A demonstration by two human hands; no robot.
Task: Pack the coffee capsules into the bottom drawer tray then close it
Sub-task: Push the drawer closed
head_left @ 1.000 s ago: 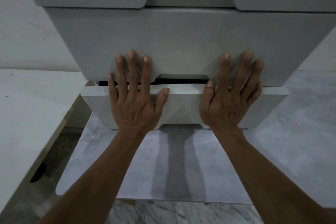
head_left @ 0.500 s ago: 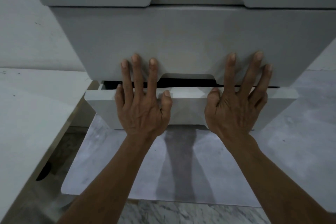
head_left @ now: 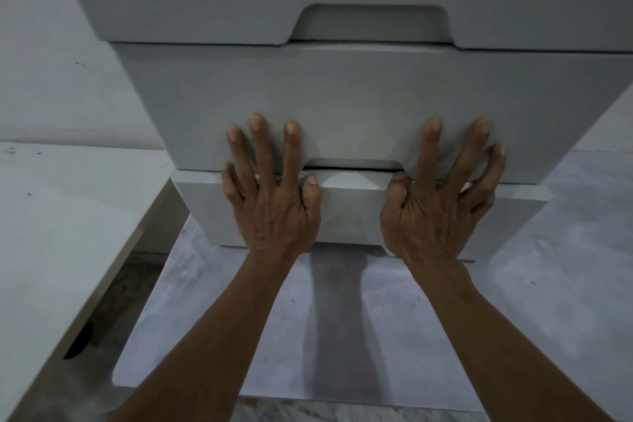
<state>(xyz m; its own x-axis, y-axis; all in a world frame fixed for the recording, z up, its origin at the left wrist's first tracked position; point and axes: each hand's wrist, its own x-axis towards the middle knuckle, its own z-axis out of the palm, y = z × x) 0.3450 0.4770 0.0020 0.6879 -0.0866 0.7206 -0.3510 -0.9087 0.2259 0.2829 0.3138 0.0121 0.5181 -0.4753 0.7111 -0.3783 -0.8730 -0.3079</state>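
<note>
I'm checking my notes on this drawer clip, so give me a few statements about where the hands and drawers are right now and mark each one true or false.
1. Both hands lie flat against the drawer fronts. True: the left hand and right hand press with fingers spread.
2. The bottom drawer stands wide open with capsules showing. False: only a thin dark gap shows above it, and no capsules are visible.
3. The fingertips of both hands reach up onto the middle drawer. True.
4. The right hand grips the top drawer's handle cutout. False: nothing touches that cutout.
5. The drawer unit stands on a pale sheet. True.
</note>
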